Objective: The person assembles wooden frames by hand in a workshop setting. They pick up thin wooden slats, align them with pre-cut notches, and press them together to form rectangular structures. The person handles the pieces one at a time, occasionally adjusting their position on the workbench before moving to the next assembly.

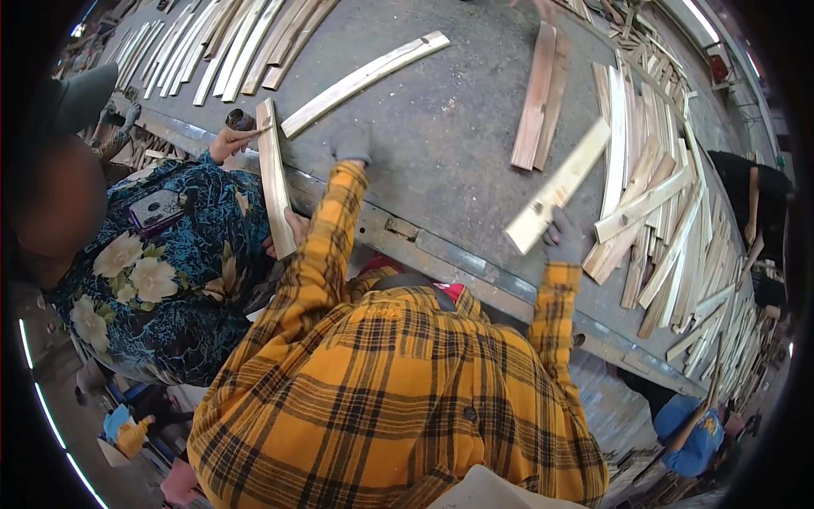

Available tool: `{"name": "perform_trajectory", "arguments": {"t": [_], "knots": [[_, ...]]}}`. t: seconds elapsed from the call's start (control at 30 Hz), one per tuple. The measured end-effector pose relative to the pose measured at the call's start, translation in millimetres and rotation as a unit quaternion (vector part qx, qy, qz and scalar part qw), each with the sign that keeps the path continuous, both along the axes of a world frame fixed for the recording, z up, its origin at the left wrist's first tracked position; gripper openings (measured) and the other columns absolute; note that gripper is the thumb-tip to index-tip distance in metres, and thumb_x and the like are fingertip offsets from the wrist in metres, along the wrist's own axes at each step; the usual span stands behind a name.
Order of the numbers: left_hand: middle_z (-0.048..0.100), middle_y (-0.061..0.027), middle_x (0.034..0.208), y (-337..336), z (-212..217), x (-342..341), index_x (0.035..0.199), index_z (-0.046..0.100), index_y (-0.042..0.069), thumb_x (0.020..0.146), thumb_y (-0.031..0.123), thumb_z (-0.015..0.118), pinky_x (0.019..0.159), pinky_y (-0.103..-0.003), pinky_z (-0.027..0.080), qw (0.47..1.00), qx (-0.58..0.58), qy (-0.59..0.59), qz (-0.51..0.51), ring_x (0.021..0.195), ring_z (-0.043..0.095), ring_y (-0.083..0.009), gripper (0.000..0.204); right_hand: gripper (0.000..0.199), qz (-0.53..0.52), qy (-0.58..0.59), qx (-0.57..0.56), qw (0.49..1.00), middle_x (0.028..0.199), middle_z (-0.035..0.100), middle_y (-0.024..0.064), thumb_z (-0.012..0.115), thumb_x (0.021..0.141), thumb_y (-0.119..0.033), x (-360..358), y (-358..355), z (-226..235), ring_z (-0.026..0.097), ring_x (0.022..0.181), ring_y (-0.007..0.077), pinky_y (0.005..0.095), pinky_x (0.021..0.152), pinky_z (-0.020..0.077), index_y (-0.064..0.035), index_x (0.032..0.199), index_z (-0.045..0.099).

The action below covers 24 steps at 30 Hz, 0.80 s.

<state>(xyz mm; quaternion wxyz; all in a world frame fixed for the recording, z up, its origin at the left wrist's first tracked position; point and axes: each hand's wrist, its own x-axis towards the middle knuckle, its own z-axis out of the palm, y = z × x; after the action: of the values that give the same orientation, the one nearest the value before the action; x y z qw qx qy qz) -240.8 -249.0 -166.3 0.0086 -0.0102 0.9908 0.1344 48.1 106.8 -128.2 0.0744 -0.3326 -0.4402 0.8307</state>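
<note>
Over the worktop (pixel 449 161), the right hand (pixel 563 239) is holding a pale board (pixel 564 182), likely sorting, next probably needing placement; I can't tell the left hand's (pixel 352 142) grip.

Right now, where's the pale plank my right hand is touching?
In the head view, the pale plank is right of centre, over the table, between the reddish-brown plank and the heap of planks.

Orange-yellow/blk plaid shirt (pixel 381 365), long slvs (pixel 326 225); grey gloves (pixel 565 241), prob. knit.
</note>
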Motion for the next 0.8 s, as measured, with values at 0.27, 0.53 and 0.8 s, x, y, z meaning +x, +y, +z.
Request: {"name": "perform_trajectory", "arguments": {"t": [0.27,0.53,0.8], "knots": [[0.059,-0.0173,0.117,-80,8,-102,0.123,0.052,0.01,0.076,0.024,0.065,0.088,-0.044,0.048,0.991,-0.13,-0.007,0.007,0.102,0.06,-0.0356,0.051,0.021,-0.073,-0.021,0.155,0.985,0.061,0.047,-0.0059,0.063,0.09,-0.019,43,128,19,0.033,0.038,0.002,0.0191,0.033,0.0208,-0.0049,0.105,0.058],[0.063,-0.0184,0.108,8,38,-36,0.115,0.059,0.007,0.062,0.037,0.077,0.086,-0.04,0.051,0.995,0.0,-0.077,-0.068,0.096,0.064,-0.0336,0.063,0.049,-0.094,-0.153,0.476,0.861,0.119,0.06,0.0196,0.065,0.087,-0.018,6,123,33,0.057,0.108,0.0205,0.0282,0.091,0.0453,0.0095,0.125,0.051],[0.065,-0.0189,0.102,118,26,97,0.117,0.053,-0.003,0.064,0.033,0.08,0.082,-0.038,0.051,0.97,0.222,-0.032,-0.09,0.092,0.064,-0.0331,0.069,0.023,0.078,-0.028,0.345,0.935,0.062,0.054,-0.0049,0.061,0.09,-0.022,-60,-35,2,0.042,0.052,0.004,0.0219,0.048,0.0329,-0.0037,0.102,0.068]]}}
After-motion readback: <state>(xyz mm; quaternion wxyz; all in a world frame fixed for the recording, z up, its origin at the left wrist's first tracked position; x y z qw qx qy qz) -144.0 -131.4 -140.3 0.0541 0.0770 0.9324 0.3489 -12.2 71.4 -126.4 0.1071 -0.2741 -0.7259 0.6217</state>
